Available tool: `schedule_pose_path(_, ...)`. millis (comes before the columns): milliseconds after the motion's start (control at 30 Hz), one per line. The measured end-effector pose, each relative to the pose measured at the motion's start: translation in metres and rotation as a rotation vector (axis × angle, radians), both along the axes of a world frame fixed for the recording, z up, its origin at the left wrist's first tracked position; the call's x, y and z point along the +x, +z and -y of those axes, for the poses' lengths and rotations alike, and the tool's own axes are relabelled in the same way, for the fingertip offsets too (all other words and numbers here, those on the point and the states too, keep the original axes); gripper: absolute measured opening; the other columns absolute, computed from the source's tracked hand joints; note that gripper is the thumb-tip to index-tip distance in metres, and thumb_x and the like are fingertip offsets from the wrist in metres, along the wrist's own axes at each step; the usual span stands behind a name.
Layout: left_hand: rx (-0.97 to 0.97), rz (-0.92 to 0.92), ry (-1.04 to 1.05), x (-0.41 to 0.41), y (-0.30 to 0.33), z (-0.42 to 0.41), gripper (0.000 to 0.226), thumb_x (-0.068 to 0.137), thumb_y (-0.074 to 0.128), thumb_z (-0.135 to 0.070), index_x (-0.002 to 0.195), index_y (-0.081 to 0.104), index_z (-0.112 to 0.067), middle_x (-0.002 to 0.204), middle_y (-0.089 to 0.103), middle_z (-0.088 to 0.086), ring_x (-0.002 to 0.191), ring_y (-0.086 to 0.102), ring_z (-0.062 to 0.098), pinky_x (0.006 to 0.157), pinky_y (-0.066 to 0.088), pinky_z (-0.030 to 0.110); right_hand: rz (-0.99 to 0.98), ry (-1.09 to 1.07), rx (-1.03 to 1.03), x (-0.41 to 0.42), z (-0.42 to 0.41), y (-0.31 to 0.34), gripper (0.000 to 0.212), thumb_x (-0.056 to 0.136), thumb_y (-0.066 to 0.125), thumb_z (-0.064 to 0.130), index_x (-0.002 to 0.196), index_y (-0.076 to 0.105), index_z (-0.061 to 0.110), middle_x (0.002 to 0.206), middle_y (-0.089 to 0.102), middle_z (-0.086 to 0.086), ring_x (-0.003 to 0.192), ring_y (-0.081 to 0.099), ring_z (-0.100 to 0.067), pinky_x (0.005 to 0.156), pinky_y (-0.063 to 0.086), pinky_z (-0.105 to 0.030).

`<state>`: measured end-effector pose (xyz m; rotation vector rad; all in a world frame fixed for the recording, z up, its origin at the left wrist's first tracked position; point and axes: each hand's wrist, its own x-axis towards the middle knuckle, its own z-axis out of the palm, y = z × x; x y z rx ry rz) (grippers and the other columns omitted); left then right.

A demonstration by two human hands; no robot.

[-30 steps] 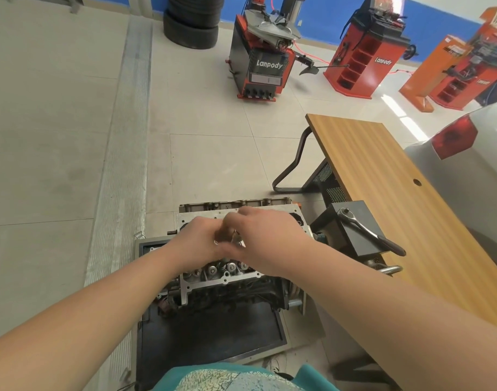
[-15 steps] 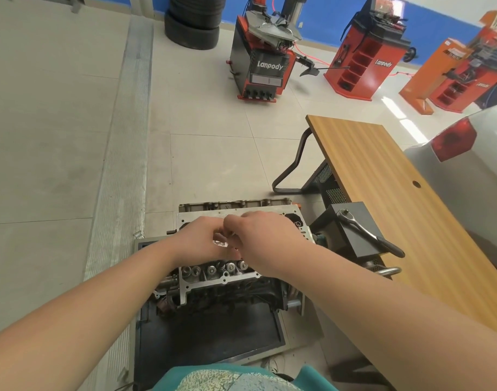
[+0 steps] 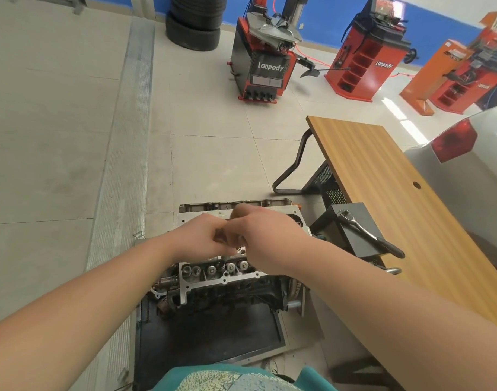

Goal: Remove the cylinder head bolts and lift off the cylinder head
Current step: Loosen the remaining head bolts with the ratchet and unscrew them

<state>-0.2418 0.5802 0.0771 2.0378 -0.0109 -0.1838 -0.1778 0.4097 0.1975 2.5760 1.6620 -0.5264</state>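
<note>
The cylinder head point(image 3: 213, 270) sits on top of the engine on a black floor tray point(image 3: 208, 334), with a row of valve parts showing along its near edge. My left hand point(image 3: 199, 235) and my right hand point(image 3: 270, 238) meet above the middle of the head. Their curled fingers pinch a small metal part point(image 3: 239, 247) between them, which is blurred and mostly hidden. The far half of the head is covered by my hands.
A ratchet wrench point(image 3: 363, 231) lies on a black box point(image 3: 337, 238) just right of the engine. A wooden table point(image 3: 382, 170) runs along the right, with a white car point(image 3: 467, 170) behind it. Red tyre machines point(image 3: 264, 66) and stacked tyres point(image 3: 196, 24) stand far back.
Both hands stay together over the head and have shifted slightly away from me; the fingers keep working at the small part between them.
</note>
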Motion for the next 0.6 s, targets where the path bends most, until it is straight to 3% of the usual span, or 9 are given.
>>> schedule_pose_path(67, 0.046, 0.007, 0.039, -0.001, 0.002, 0.003, 0.008, 0.072, 0.076, -0.039, 0.069, 0.068, -0.040, 0.067, 0.067, -0.018, 0.063, 0.062, 0.002, 0.061, 0.050, 0.017, -0.051, -0.030, 0.079, -0.003, 0.001, 0.001, 0.020, 0.095, 0.062, 0.031, 0.113, 0.066, 0.039, 0.112, 0.059, 0.009, 0.091, 0.063, -0.019, 0.067, 0.050, -0.033)
schedule_pose_path(133, 0.100, 0.006, 0.101, 0.001, 0.003, 0.004, 0.025, 0.059, 0.067, -0.054, 0.073, 0.068, -0.033, 0.073, 0.069, -0.015, 0.067, 0.062, 0.006, 0.063, 0.052, 0.028, 0.008, -0.121, 0.089, -0.005, -0.003, -0.003, 0.024, 0.098, 0.057, 0.050, 0.115, 0.059, 0.034, 0.098, 0.061, 0.007, 0.084, 0.062, -0.019, 0.061, 0.047, -0.031)
schedule_pose_path(233, 0.063, 0.004, 0.085, 0.002, 0.003, 0.005, 0.027, 0.058, 0.076, -0.057, 0.083, 0.069, -0.046, 0.082, 0.072, -0.021, 0.079, 0.067, -0.002, 0.073, 0.055, 0.025, 0.125, -0.152, 0.043, -0.006, -0.005, -0.008, 0.019, 0.103, 0.050, 0.042, 0.107, 0.053, 0.023, 0.080, 0.055, 0.005, 0.075, 0.057, -0.024, 0.052, 0.034, -0.032)
schedule_pose_path(300, 0.030, -0.028, 0.022, -0.001, 0.000, 0.002, 0.022, 0.073, 0.084, -0.045, 0.088, 0.069, -0.048, 0.091, 0.074, -0.023, 0.090, 0.070, -0.005, 0.085, 0.057, 0.026, 0.091, -0.076, 0.026, -0.004, -0.004, -0.005, 0.012, 0.099, 0.058, 0.027, 0.111, 0.059, 0.027, 0.094, 0.056, 0.007, 0.081, 0.054, -0.021, 0.057, 0.034, -0.032)
schedule_pose_path(367, 0.049, -0.040, -0.019, -0.003, -0.005, -0.001, 0.020, 0.085, 0.081, -0.032, 0.083, 0.069, -0.048, 0.083, 0.072, -0.024, 0.082, 0.068, -0.007, 0.077, 0.053, 0.019, 0.021, 0.003, 0.021, -0.001, 0.000, 0.001, 0.024, 0.092, 0.062, 0.016, 0.107, 0.067, 0.033, 0.112, 0.057, 0.010, 0.091, 0.057, -0.020, 0.061, 0.037, -0.031)
schedule_pose_path(433, 0.086, -0.058, 0.012, -0.002, -0.004, 0.000, 0.011, 0.082, 0.073, -0.041, 0.074, 0.067, -0.038, 0.070, 0.067, -0.013, 0.063, 0.060, 0.002, 0.062, 0.047, 0.022, -0.019, -0.006, 0.094, -0.003, 0.001, 0.006, 0.017, 0.094, 0.062, 0.032, 0.108, 0.070, 0.039, 0.115, 0.058, 0.013, 0.093, 0.061, -0.017, 0.065, 0.044, -0.031)
schedule_pose_path(500, 0.147, -0.036, 0.039, 0.001, 0.000, 0.002, 0.023, 0.069, 0.063, -0.055, 0.070, 0.066, -0.033, 0.070, 0.067, -0.008, 0.063, 0.057, 0.006, 0.063, 0.049, 0.030, 0.026, -0.072, 0.098, -0.007, -0.003, 0.005, 0.025, 0.096, 0.058, 0.052, 0.115, 0.065, 0.037, 0.106, 0.059, 0.010, 0.089, 0.061, -0.017, 0.070, 0.051, -0.034)
schedule_pose_path(567, 0.205, -0.002, -0.015, 0.003, 0.002, 0.006, 0.008, 0.065, 0.072, -0.057, 0.068, 0.068, -0.051, 0.074, 0.071, -0.020, 0.074, 0.065, 0.000, 0.070, 0.054, 0.029, 0.121, -0.133, 0.011, -0.007, -0.009, -0.001, 0.026, 0.102, 0.052, 0.049, 0.101, 0.059, 0.024, 0.093, 0.057, 0.003, 0.087, 0.061, -0.023, 0.067, 0.048, -0.036)
schedule_pose_path(600, 0.214, 0.013, -0.046, 0.003, 0.003, 0.008, 0.011, 0.066, 0.078, -0.056, 0.069, 0.068, -0.058, 0.078, 0.072, -0.025, 0.080, 0.067, -0.002, 0.074, 0.056, 0.029, 0.142, -0.127, -0.007, -0.007, -0.010, -0.003, 0.021, 0.103, 0.053, 0.041, 0.096, 0.055, 0.021, 0.090, 0.055, 0.001, 0.086, 0.061, -0.026, 0.066, 0.045, -0.035)
